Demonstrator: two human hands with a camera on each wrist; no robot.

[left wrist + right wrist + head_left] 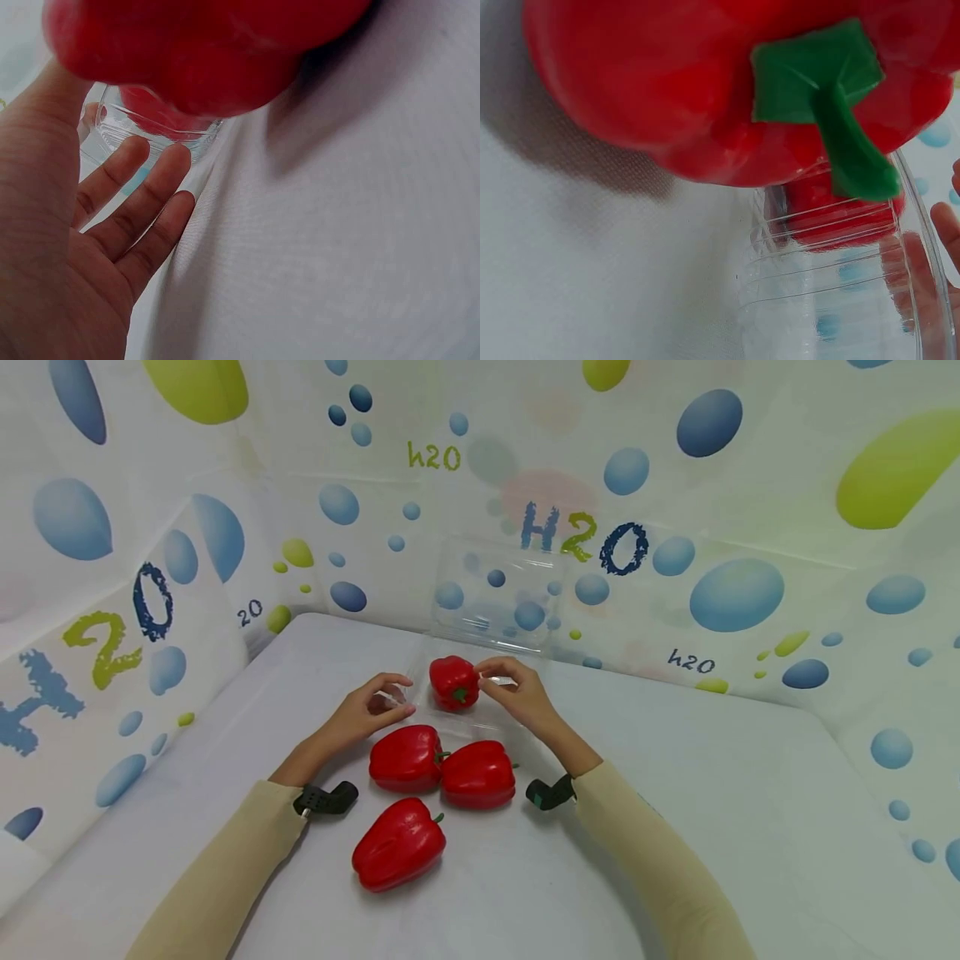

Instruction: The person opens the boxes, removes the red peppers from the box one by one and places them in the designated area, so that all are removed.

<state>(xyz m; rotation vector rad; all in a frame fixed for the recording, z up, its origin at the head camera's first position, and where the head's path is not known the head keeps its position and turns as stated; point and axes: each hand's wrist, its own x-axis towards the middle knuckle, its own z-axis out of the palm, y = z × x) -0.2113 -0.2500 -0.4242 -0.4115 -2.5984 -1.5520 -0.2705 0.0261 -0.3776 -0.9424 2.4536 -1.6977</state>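
Note:
A clear plastic container (472, 725) stands at the back of the table with its lid (497, 597) raised behind it. One red bell pepper (453, 681) with a green stem sits inside. My left hand (369, 706) is at the container's left side, its fingers loosely curved; in the left wrist view the fingertips (178, 154) are right at the clear wall. On the other side my right hand (519, 687) has its thumb and index fingertips at the pepper's right edge. In the right wrist view, some fingers (946, 225) of that hand show beside and through the plastic.
Two red bell peppers, a left one (405, 760) and a right one (480, 774), lie side by side in front of the container. A third pepper (399, 846) lies nearer the front, between the forearms. A sheet with blue and green spots (735, 593) hangs behind the white table (712, 760).

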